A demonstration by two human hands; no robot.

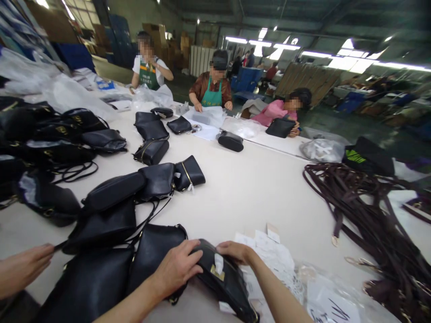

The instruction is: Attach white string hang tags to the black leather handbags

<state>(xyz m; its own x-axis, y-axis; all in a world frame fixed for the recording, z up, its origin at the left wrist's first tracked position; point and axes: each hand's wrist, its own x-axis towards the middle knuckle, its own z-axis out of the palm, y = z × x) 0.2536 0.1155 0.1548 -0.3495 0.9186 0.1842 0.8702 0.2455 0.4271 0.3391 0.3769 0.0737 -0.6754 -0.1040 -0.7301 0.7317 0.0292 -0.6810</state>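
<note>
A black handbag point(226, 282) with a gold clasp and a white wrap on it lies tilted at the front of the table, between my two hands. My left hand point(178, 268) grips its left edge with bent fingers. At its upper right edge, my right hand point(235, 252) holds on, the thumb side hidden behind the wrist. Directly left of it rests another black bag point(155, 249), close beside my left hand. White paper tags point(267, 255) are heaped under and right of the handbag.
A co-worker's hand point(32, 267) pulls at a strap on the left. Black bags point(104, 190) pile up along the left side. Dark brown straps point(363, 215) lie tangled at the right, near a plastic bag point(321, 150). Several people sit across the white table point(256, 188).
</note>
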